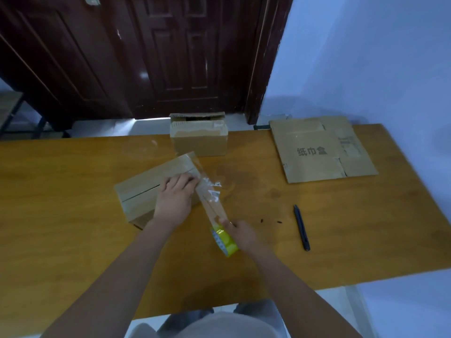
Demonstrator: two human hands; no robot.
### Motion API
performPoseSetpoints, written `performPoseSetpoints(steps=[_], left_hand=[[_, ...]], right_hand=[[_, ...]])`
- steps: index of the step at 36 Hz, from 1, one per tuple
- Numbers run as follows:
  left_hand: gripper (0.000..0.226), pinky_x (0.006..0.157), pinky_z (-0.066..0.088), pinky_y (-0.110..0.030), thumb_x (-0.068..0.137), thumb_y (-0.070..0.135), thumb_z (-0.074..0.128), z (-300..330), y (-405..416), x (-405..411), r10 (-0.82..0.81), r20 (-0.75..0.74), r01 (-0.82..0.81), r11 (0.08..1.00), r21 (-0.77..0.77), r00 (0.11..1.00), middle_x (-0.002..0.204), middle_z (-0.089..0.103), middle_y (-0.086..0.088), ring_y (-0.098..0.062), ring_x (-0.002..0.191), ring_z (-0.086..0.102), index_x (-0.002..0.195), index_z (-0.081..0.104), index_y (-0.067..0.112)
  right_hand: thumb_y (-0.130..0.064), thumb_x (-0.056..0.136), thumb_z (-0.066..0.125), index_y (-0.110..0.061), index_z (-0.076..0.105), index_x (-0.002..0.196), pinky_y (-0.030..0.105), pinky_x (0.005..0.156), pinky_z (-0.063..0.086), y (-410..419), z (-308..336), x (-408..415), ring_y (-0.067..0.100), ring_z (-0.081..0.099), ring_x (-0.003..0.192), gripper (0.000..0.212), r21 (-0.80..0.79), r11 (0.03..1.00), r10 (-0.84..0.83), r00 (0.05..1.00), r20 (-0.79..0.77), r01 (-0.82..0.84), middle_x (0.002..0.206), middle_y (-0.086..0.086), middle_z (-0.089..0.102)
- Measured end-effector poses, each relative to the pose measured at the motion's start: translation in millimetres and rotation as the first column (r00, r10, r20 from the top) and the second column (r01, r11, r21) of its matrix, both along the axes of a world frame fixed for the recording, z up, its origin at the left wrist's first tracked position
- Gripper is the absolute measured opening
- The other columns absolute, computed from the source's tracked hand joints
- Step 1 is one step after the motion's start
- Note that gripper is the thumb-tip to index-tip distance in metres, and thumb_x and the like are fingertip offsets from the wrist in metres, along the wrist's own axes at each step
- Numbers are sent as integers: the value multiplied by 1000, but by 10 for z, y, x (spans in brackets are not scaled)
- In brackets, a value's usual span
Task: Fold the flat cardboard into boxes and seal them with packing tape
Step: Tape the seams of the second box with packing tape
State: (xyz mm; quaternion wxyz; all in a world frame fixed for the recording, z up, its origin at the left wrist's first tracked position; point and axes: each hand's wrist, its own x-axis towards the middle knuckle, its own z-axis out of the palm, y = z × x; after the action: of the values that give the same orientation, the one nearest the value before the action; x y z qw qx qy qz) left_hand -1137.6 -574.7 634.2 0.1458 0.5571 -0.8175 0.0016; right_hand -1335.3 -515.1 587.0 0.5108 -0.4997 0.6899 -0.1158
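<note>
- Closest in, the right hand (240, 231) curls its grip round a glossy yellow tape roll (224, 240), from which a clear, wrinkled strip of tape (207, 191) stretches up to the folded box (146, 191).
- Left hand (174, 193) presses flat, fingers spread, on the box's matte brown top beside its centre seam.
- Behind it, a second taped box (200, 137) stands at the far edge of the smooth wooden counter (73, 240).
- Flat cardboard (322, 150) lies far right; a slim dark utility knife (302, 226) lies nearer.
</note>
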Motion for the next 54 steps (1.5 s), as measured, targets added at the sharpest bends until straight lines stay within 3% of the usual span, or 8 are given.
performPoseSetpoints(steps=[5, 13, 17, 22, 30, 38, 45, 54], left_hand=[[66, 105, 35, -45, 83, 48, 46, 6, 184, -227, 107, 50, -112, 988, 111, 993, 127, 50, -15, -36, 120, 46, 132, 50, 4], [137, 99, -25, -62, 62, 88, 44, -45, 337, -524, 200, 320, -317, 874, 368, 926, 153, -26, -19, -40, 136, -31, 130, -40, 4], [137, 102, -17, -66, 62, 88, 44, 14, 277, -529, 203, 353, -336, 867, 369, 913, 152, -26, -20, -42, 137, -28, 130, -39, 3], [136, 108, -13, -62, 61, 90, 43, 32, 292, -509, 187, 341, -323, 858, 399, 921, 152, -29, -18, -39, 137, -30, 129, -42, 8], [136, 108, -15, -61, 62, 89, 44, 75, 262, -509, 175, 354, -330, 833, 444, 919, 150, -33, -17, -39, 135, -34, 133, -40, 8], [136, 107, -18, -58, 61, 89, 44, 87, 239, -492, 178, 340, -333, 811, 480, 923, 147, -39, -15, -36, 133, -38, 129, -44, 11], [137, 106, -20, -58, 61, 90, 44, 100, 231, -491, 184, 331, -337, 798, 500, 926, 139, -48, -14, -35, 129, -43, 123, -50, 11], [133, 105, -22, -58, 66, 87, 44, 107, 244, -459, 173, 315, -319, 801, 506, 933, 136, -49, -11, -32, 123, -48, 120, -52, 12]], right_hand=[[-56, 94, 36, -21, 41, 54, 31, 56, 30, 47, -42, 55, 21, 46, 64, 53, -77, 997, 7, 998, -59, -12, 57, 1, 46], [-47, 99, 30, -7, 67, 92, 35, 70, 40, 147, -9, 66, 31, 60, 87, 54, -97, 994, -43, 999, -3, 43, 85, 17, 64], [-49, 96, 38, -13, 57, 93, 31, 73, 40, 134, 38, -207, 20, 54, 86, 41, -151, 979, -147, 988, -42, 139, 84, -1, 55], [-38, 92, 54, -3, 37, 130, 40, 99, 38, 84, -5, -935, 30, 34, 126, 54, -279, 914, -402, 740, -539, 293, 133, 13, 36], [-21, 100, 42, -9, 34, 132, 37, 94, 46, 307, -202, -1393, 29, 32, 127, 34, 21, 985, -106, 691, -715, 173, 136, 12, 30], [-26, 99, 41, -10, 47, 113, 38, 56, 45, 123, 100, -953, 25, 57, 65, 22, -245, 969, -88, 903, -420, -20, 84, 8, 59], [-36, 95, 50, -28, 58, 121, 31, 61, 51, -135, 619, -413, 16, 65, 77, 28, -356, 837, 239, 863, -444, -415, 94, -3, 69], [-32, 94, 50, -25, 63, 116, 31, 60, 49, -326, 651, -165, 19, 64, 79, 26, -381, 788, 277, 832, -481, -483, 93, 0, 69]])
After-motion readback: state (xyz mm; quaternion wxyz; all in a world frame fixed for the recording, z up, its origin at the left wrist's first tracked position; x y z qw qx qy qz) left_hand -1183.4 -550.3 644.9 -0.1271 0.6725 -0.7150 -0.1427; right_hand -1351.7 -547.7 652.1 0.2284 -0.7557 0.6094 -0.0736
